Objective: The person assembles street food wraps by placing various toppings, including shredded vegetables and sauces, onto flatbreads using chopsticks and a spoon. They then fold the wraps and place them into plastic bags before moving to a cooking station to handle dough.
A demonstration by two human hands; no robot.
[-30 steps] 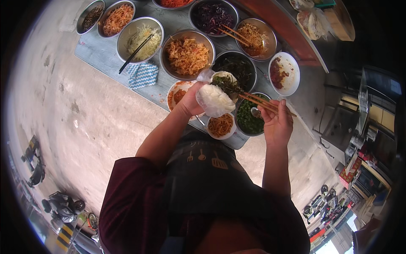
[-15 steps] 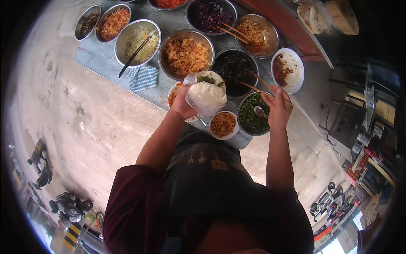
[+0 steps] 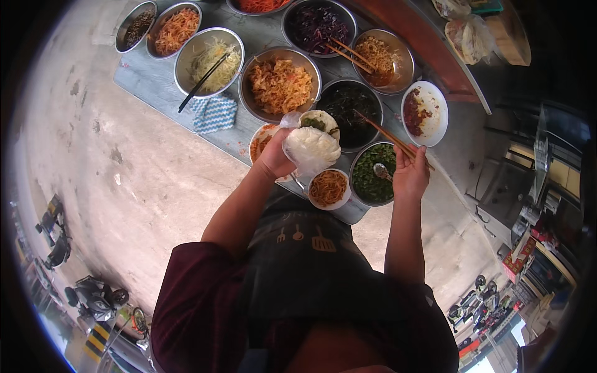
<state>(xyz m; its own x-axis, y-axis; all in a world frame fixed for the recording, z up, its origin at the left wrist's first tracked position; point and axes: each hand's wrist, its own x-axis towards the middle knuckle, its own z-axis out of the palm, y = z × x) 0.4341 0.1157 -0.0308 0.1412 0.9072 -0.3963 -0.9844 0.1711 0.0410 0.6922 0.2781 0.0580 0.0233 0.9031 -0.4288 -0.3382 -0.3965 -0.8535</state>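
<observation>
My left hand [image 3: 277, 155] is closed round a split white flatbread bun [image 3: 313, 148] in a clear plastic bag. Green filling shows in the bun's opening. A pair of wooden chopsticks [image 3: 393, 137] is gripped in my right hand [image 3: 411, 174], their tips over a bowl of dark seaweed strands [image 3: 349, 113]. Below that bowl stands a bowl of chopped greens [image 3: 371, 177] with a metal spoon [image 3: 382, 171] in it. A small white bowl of brown shreds [image 3: 328, 189] sits near the table's front edge. Behind my left hand, a bowl with red sauce [image 3: 259, 138] is partly hidden.
Metal bowls of orange cabbage [image 3: 280, 87], pale shreds [image 3: 214, 59], purple cabbage [image 3: 319, 26] and chopped nuts [image 3: 382, 55] cover the table [image 3: 155, 81]. A white bowl with chilli paste [image 3: 429, 112] stands at the right. A blue-striped cloth [image 3: 213, 114] lies by the left edge.
The chopsticks in my right hand have swung, with their two sticks now closer together. My right hand has shifted slightly down. The bun stays in my left hand; the whole view has shifted a little.
</observation>
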